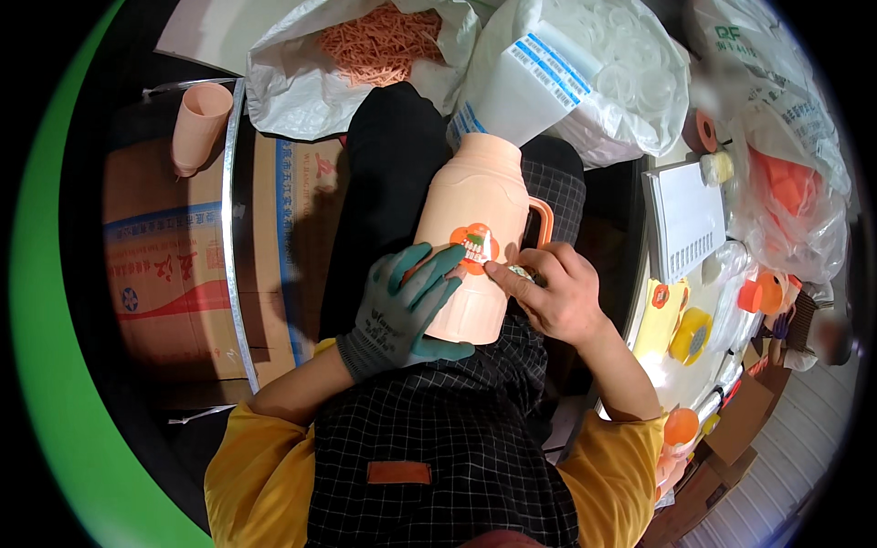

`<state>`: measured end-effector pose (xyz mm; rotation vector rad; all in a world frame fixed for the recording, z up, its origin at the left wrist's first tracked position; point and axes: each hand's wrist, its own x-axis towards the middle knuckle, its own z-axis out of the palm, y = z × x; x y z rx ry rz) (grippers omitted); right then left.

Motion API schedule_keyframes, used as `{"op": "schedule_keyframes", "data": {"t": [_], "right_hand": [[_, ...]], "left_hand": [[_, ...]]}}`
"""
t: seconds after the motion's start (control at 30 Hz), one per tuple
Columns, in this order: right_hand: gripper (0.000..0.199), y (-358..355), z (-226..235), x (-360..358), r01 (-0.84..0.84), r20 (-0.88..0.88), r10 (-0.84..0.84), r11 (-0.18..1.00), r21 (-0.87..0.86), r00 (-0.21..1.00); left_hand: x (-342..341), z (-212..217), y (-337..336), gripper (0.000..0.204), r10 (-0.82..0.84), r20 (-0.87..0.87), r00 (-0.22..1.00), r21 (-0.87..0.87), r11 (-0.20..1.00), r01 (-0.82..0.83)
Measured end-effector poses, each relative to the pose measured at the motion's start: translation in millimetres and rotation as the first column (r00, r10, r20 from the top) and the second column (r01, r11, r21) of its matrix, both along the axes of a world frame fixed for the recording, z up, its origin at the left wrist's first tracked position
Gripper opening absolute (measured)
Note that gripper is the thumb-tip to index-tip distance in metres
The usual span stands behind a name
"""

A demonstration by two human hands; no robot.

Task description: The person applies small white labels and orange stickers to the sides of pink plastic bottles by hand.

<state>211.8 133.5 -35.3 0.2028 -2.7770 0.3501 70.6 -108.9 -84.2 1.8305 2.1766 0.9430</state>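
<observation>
A peach-coloured plastic flask point(475, 201) with a side handle lies across my lap, top pointing away from me. My left hand point(406, 310), in a grey and teal work glove, grips its lower body from the left and underneath. My bare right hand point(553, 292) is closed on a small pale object beside the handle, and its index finger presses the edge of an orange flower-shaped sticker point(473, 245) on the flask's side.
A peach cup point(199, 123) stands upside down on cardboard boxes point(192, 274) at the left. Open bags of orange strands point(379, 41) and white rings point(621, 73) lie ahead. At the right, a bench holds a white box point(687, 219), yellow sticker sheets point(662, 320) and orange parts point(763, 292).
</observation>
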Motion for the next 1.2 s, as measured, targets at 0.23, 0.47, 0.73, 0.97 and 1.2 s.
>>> {"op": "schedule_keyframes", "data": {"t": [0.23,0.47,0.73,0.97,1.2], "right_hand": [[0.054,-4.2,7.4,8.8,0.172,0.004,-0.172,0.982,-0.078,0.985],[0.072,-36.1,-20.6,39.9,0.328,0.15,-0.292,0.854,-0.404,0.944],[0.058,-48.9,-14.0,84.9,0.436,-0.308,-0.567,0.806,-0.4,0.764],[0.037,68.2,-8.9,256.7,0.929,-0.589,-0.808,0.193,-0.316,-0.033],[0.05,201.0,9.9,369.2,0.874,-0.501,-0.759,-0.181,-0.451,-0.416]], "left_hand": [[1.0,-8.9,-11.7,0.1,0.008,0.004,1.0,-0.024,1.0,-0.008],[-9.3,-41.8,-5.9,0.063,0.065,0.104,0.992,0.154,0.985,-0.08],[2.3,33.6,29.6,0.069,-0.167,0.069,0.984,0.445,0.887,0.119],[28.3,-5.8,34.1,0.077,-0.313,0.378,0.871,0.253,0.94,0.228],[21.4,-4.0,48.6,0.067,-0.32,0.252,0.913,0.22,0.938,0.269]]}}
